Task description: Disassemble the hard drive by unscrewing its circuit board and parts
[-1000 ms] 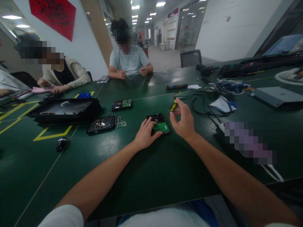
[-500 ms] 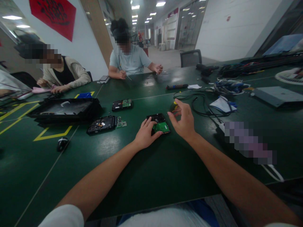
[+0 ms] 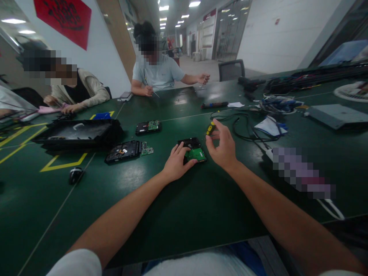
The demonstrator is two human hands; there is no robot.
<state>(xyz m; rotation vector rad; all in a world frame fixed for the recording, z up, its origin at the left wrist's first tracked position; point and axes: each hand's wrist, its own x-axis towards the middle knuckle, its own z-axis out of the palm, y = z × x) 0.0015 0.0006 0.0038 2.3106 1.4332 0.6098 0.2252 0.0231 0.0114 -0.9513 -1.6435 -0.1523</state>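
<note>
A hard drive (image 3: 198, 154) with a green circuit board lies flat on the table in front of me. My left hand (image 3: 178, 161) grips it from the left, with fingers over its top and the thumb along the near edge. Just right of the drive, my right hand (image 3: 222, 147) pinches a short yellow-and-black screwdriver (image 3: 211, 127) by its handle between thumb and fingers. The shaft of the screwdriver cannot be made out. To the left lie an opened drive (image 3: 124, 151) with a small loose circuit board (image 3: 147, 148) and another hard drive (image 3: 148, 127).
A black tray (image 3: 77, 142) and a computer mouse (image 3: 76, 175) are on the left. Cables (image 3: 238, 128), a cloth (image 3: 270, 126) and a grey metal box (image 3: 336, 117) lie on the right. Two people sit across the table, one (image 3: 161, 73) holding a thin tool.
The screwdriver handle has turned in my right fingers and more of its yellow side shows. My left hand stays on the drive. The person opposite has moved one hand outward.
</note>
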